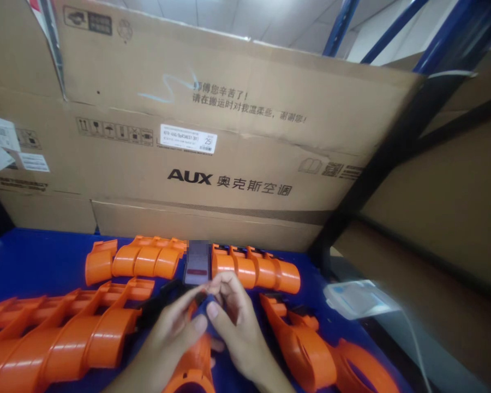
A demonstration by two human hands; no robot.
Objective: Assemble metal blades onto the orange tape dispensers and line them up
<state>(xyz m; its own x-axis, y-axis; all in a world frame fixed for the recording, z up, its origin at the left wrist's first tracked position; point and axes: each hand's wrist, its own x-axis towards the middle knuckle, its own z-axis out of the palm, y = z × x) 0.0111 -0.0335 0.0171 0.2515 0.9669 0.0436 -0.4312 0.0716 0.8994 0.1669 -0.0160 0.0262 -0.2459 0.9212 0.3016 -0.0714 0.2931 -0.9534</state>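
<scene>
Your orange part (196, 356) sits at six o'clock, long axis running roughly six to twelve, its ring end cut off below, its top hidden by your fingers. There your left hand (179, 319) and right hand (238, 319) pinch a half-covered blue piece (205, 304).

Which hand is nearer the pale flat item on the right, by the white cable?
Right. The right hand is to the left of the pale flat item; the left hand is farther left, beyond the right hand.
</scene>
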